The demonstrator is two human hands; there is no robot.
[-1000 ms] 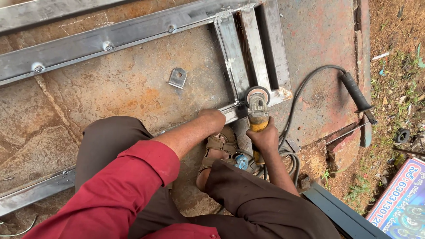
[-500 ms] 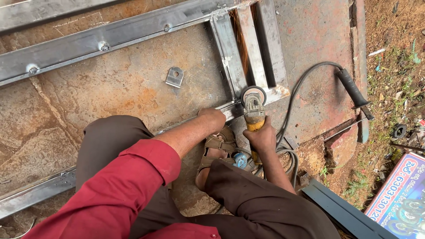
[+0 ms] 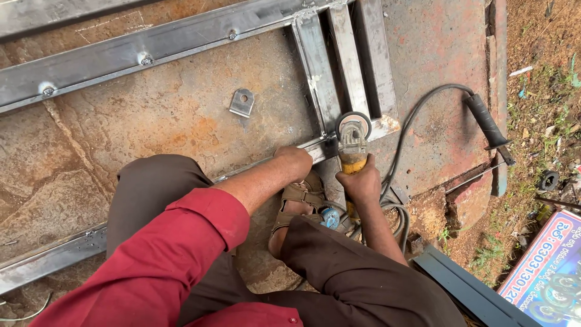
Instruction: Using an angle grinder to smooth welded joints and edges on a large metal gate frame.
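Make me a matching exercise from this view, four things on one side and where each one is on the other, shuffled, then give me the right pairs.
Things:
1. angle grinder
2. small metal bracket
3. left hand
4. printed box

Places:
A. lying loose on the rusty plate, inside the steel frame
B. bottom right corner, on the ground
C. resting on the frame's lower bar
D. held in the right hand, disc at the frame's corner joint

Pairs: 1-D, 2-A, 3-C, 4-B
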